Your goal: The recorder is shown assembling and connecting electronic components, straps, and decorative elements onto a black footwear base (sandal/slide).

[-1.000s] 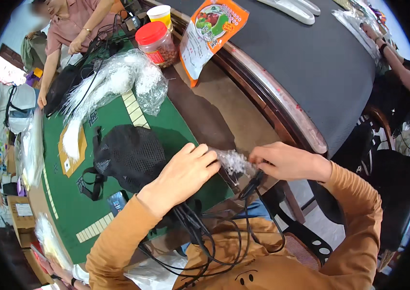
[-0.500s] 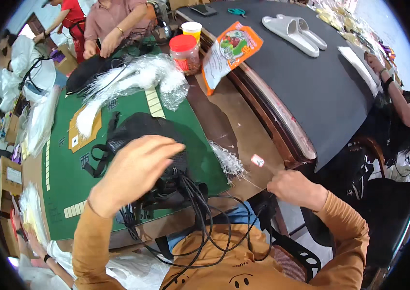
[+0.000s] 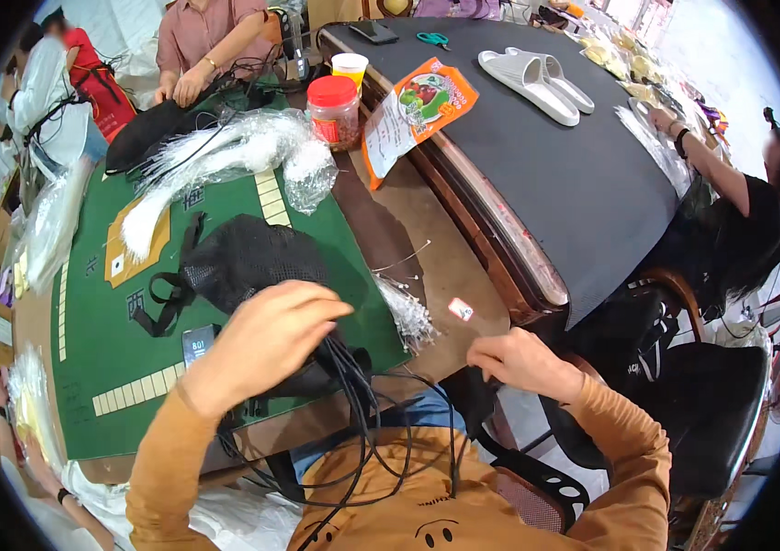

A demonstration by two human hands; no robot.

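A black mesh drawstring bag (image 3: 252, 257) with a strap lies on the green tabletop. My left hand (image 3: 266, 342) is over its near part, fingers bent and closed toward the thumb; what they hold is hidden. Beneath that hand, black cords (image 3: 353, 386) run down over the table edge into my lap. My right hand (image 3: 523, 363) hovers past the table's near right corner with fingers curled in, and anything pinched there is too small to make out. Nearest it are a small white-and-red tag (image 3: 461, 309) and a bundle of thin white strings (image 3: 406, 312) with knobbed ends.
Beyond the bag lie long white strings in clear plastic (image 3: 225, 151). A red-lidded jar (image 3: 333, 112), a yellow-and-white cup (image 3: 350, 67) and an orange packet (image 3: 419, 115) stand along the grey table (image 3: 537, 197), which carries pale slippers (image 3: 537, 83). Other people work around the tables.
The white string that stretched from the bundle to my right hand no longer shows there; one strand now sticks out from the bundle's far side. The view has shifted slightly.
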